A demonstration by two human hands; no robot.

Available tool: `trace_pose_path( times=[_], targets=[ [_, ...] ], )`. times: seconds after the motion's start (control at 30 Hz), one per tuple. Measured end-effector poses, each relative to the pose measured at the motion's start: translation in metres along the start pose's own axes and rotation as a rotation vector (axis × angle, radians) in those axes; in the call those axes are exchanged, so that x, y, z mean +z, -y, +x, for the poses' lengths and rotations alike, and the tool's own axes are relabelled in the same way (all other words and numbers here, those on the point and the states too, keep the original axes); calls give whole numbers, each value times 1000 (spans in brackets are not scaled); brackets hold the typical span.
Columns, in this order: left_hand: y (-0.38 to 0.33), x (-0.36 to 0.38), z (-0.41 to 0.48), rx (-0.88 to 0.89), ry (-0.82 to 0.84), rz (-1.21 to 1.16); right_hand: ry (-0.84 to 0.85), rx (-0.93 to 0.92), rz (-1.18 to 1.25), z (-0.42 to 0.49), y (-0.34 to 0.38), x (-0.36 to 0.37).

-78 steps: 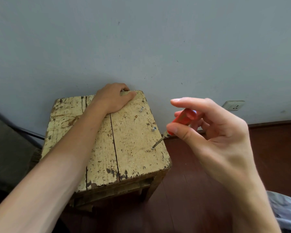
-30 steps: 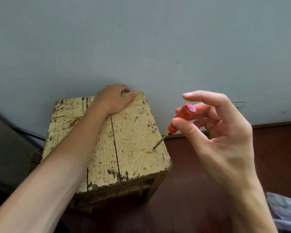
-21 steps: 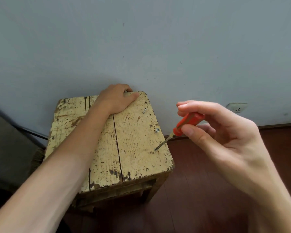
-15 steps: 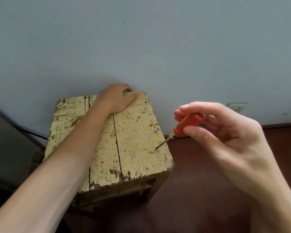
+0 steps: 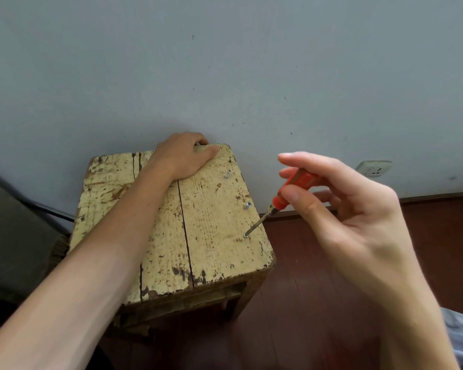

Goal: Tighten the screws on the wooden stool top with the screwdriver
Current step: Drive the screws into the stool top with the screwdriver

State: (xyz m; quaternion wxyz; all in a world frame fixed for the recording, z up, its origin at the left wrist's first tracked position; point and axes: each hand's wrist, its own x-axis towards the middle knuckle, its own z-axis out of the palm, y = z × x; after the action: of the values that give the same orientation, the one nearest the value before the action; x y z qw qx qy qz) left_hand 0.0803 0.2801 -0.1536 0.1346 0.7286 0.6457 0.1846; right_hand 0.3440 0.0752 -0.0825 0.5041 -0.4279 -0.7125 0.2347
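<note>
Right hand pinches screwdriver, tip on near screw. 2 far screws stand proud, probably still to do. Left hand grips far edge of stool top.

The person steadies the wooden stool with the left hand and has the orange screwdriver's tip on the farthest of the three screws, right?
Not quite. The head view shows the tip of the orange screwdriver on the nearest screw, not the farthest. The left hand does steady the wooden stool.
</note>
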Motion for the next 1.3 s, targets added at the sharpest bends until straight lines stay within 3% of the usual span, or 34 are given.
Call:
trace_pose_path(
  times=[0.1,0.27,0.63,0.73,0.93,1.3],
  targets=[
    [1,0,1,3,4,-3,121,44,95,-2,3,-11],
    [3,1,2,8,-2,2,170,49,162,-3,6,-16],
    [2,2,2,3,-12,-1,-52,-70,-3,1,2,13],
    [2,2,2,1,-12,2,-48,-75,-43,1,-1,12],
    [1,1,2,1,-4,-7,120,5,122,-2,-3,-12],
    [1,1,2,-4,-12,-10,3,-32,60,-1,2,0]
  ],
)
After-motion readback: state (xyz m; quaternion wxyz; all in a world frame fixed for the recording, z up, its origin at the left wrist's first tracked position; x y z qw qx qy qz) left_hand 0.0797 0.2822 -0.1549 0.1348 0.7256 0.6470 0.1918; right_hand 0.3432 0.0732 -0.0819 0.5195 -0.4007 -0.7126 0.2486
